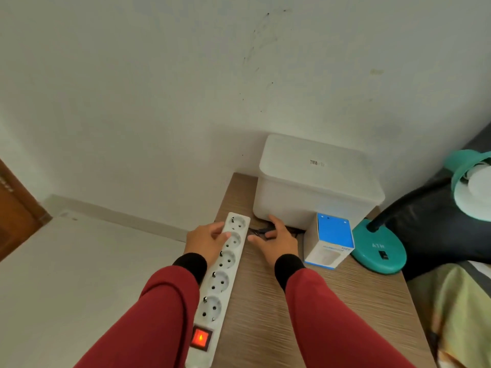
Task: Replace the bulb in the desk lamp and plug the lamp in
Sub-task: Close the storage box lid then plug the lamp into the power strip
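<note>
A white power strip (pixel 220 280) with several empty sockets and a lit red switch (pixel 201 338) lies along the left edge of the wooden table (pixel 345 309). My left hand (pixel 206 241) rests on its far end, fingers over the second socket. My right hand (pixel 276 239) reaches onto the black cord (pixel 259 231) lying beside the white box, fingers closing on it. The teal desk lamp has its round base (pixel 380 252) at the right, a black gooseneck (pixel 393 208), and a teal shade holding a white bulb (pixel 475 187). A blue and white bulb carton (pixel 330 244) stands beside the base.
A white lidded plastic box (pixel 316 184) sits at the back of the table against the white wall. A dark cushion and patterned bedding (pixel 457 301) lie to the right. White floor (pixel 79 274) and a brown door (pixel 16 211) are on the left.
</note>
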{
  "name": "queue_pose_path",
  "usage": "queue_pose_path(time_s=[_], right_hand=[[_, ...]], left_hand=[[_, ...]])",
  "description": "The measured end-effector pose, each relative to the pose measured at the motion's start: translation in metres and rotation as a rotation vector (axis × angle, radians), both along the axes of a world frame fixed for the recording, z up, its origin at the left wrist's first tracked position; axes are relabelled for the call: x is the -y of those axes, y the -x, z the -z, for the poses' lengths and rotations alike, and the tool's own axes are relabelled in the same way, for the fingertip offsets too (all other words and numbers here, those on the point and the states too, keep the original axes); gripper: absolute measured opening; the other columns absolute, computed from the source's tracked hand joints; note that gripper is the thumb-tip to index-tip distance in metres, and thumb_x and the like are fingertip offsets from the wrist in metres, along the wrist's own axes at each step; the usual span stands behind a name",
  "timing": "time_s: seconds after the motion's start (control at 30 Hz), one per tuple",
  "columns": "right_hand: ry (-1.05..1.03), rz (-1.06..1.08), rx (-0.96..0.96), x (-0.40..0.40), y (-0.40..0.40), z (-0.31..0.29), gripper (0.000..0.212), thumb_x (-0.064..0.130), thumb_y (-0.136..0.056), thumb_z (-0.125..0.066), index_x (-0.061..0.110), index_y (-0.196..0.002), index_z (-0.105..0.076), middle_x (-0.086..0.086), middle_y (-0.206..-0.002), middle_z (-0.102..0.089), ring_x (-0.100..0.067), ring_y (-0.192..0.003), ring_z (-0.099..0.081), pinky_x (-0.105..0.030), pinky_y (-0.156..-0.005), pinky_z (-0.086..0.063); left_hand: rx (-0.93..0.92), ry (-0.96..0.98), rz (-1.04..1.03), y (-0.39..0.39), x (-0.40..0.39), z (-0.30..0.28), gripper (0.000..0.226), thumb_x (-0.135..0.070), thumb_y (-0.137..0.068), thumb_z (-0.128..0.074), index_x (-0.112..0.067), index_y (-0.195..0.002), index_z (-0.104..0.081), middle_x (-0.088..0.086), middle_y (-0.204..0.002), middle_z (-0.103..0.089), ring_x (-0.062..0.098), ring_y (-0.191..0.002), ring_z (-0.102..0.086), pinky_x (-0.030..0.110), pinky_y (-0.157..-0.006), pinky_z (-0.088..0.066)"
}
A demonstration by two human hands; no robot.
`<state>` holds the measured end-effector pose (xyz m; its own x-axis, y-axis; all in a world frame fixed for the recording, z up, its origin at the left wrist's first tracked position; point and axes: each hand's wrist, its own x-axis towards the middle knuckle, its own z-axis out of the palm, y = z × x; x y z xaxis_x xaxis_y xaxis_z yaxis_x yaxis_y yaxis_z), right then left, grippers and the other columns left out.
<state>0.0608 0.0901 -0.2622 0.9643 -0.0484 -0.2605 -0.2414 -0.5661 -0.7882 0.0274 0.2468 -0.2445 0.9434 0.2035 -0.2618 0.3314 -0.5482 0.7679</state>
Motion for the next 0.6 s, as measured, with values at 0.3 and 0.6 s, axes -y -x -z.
queue_pose_path(time_s=[0.3,0.6], right_hand=[[0.007,-0.084,0.052,-0.004,-0.008,0.005,0.046,0.022,-0.083,-0.068,0.033,-0.126,-0.057,0.002,-0.098,-0.062,-0.011,-0.1,-0.056,-0.025,-0.103,-0.04],[-0.085,-0.039,0.104,0.001,-0.003,-0.027,0.039,0.015,-0.08,-0.07,0.017,-0.119,-0.064,-0.001,-0.094,-0.061,-0.01,-0.091,-0.056,-0.02,-0.089,-0.045]], left_hand=[[0.035,0.152,-0.108,-0.002,-0.001,0.013,0.036,-0.022,-0.088,-0.063,-0.022,-0.125,-0.062,-0.001,-0.119,-0.068,0.003,-0.092,-0.054,0.012,-0.087,-0.035],[0.022,0.191,-0.137,-0.001,0.0,0.012,0.036,-0.019,-0.087,-0.065,-0.019,-0.124,-0.063,0.001,-0.121,-0.068,0.007,-0.098,-0.059,0.017,-0.095,-0.038]])
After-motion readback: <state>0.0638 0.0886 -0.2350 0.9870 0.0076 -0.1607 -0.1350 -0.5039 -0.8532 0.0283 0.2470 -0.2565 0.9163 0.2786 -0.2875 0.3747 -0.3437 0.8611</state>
